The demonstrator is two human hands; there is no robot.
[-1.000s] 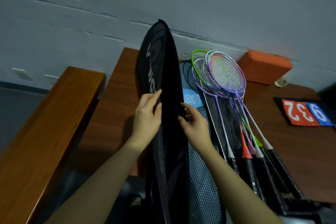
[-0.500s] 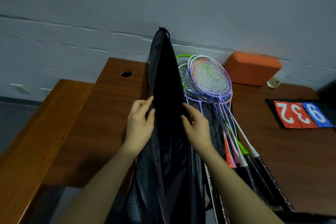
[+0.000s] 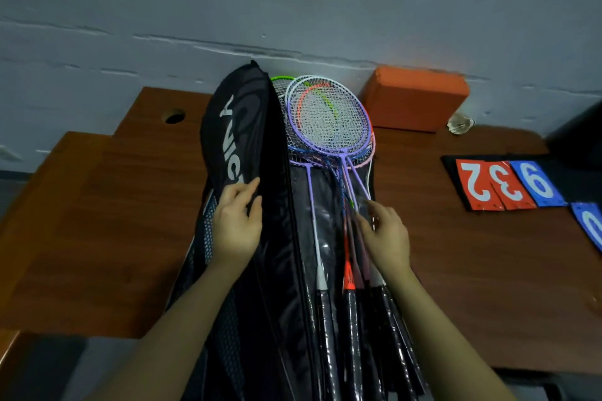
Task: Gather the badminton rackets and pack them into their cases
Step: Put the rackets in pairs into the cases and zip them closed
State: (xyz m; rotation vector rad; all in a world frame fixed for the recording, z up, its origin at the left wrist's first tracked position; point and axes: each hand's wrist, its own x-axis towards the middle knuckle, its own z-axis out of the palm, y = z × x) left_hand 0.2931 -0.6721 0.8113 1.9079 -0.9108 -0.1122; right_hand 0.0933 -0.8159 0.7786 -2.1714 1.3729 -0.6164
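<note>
Head view: rackets lie between left hand and right hand.

Showing one black racket case, one orange block, one shuttlecock, four number cards; overlapping rackets uncountable.

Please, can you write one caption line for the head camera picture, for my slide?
Left hand lifts the black case flap while the right hand reaches the racket shafts.
</note>
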